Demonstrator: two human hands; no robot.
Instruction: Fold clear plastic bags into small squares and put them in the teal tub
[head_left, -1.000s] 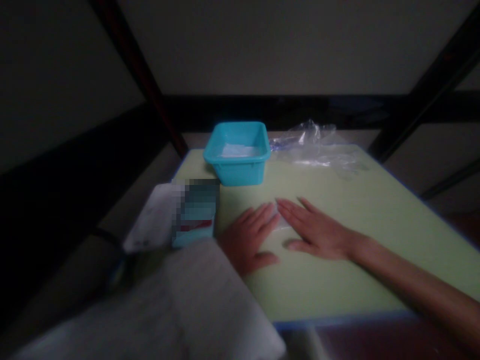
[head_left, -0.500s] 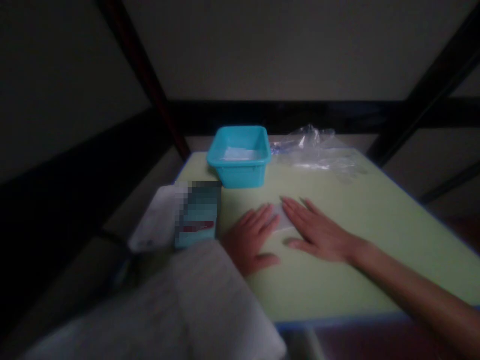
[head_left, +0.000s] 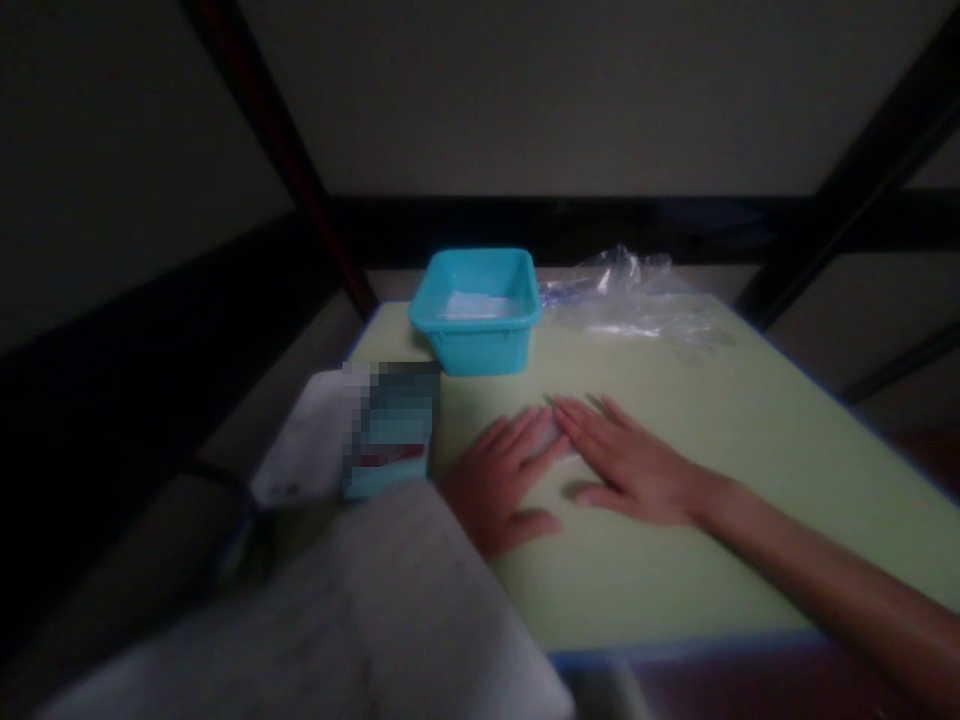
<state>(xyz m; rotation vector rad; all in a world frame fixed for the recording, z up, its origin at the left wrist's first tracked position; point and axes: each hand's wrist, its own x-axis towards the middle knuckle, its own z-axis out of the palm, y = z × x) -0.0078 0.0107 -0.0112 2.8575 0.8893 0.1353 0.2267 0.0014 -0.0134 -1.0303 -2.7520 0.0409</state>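
My left hand [head_left: 504, 480] lies flat on the pale green table, fingers stretched forward and thumb apart. Facing it, my right hand [head_left: 630, 460] is also flat, its fingertips angled in towards the left fingers. Between and partly under the fingers of both hands is a small pale, whitish flat piece [head_left: 551, 437], perhaps a small bag or sheet; most of it is covered and its kind is unclear. Both hands press on it without gripping.
A turquoise basket [head_left: 484, 350] with white sheets inside stands at the back. Crumpled clear plastic [head_left: 630, 300] lies right of it. Left of my hands are a box with a blurred-out face [head_left: 397, 420] and a white sheet [head_left: 307, 430]. Grey-white cloth [head_left: 420, 600] covers the near left of the table [head_left: 750, 420].
My right fingertips have slid slightly left over the pale piece, closer to my left hand, so less of it shows. My left hand stays nearly where it was.
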